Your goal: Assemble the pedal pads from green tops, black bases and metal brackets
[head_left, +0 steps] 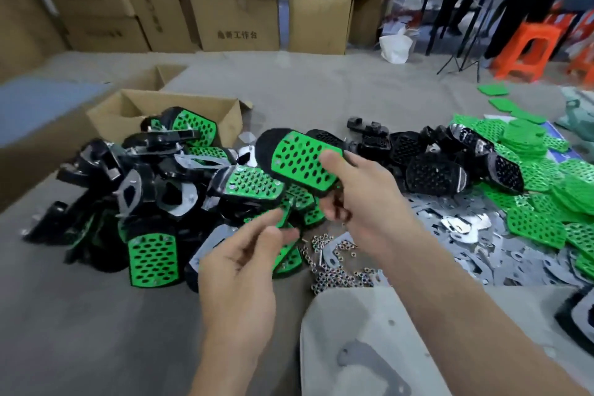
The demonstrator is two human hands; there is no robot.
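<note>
My right hand [363, 199] grips an assembled pedal pad [299, 161], green perforated top on a black base, held up over the floor with my thumb on its green face. My left hand [247, 260] hovers below and to the left of it, fingers loosely bent and holding nothing. A heap of finished pads [151, 193] lies to the left. Bare black bases [430, 164] sit behind my right hand, loose green tops [540, 202] are piled at the right, and metal brackets [466, 231] are spread on the floor between them.
Small nuts [334, 264] are scattered below my hands. An open cardboard box [160, 109] stands behind the heap, with stacked cartons [238, 22] further back. One bracket [369, 363] lies on my grey-clothed knee. Orange stools [527, 51] and a person's legs are at far right.
</note>
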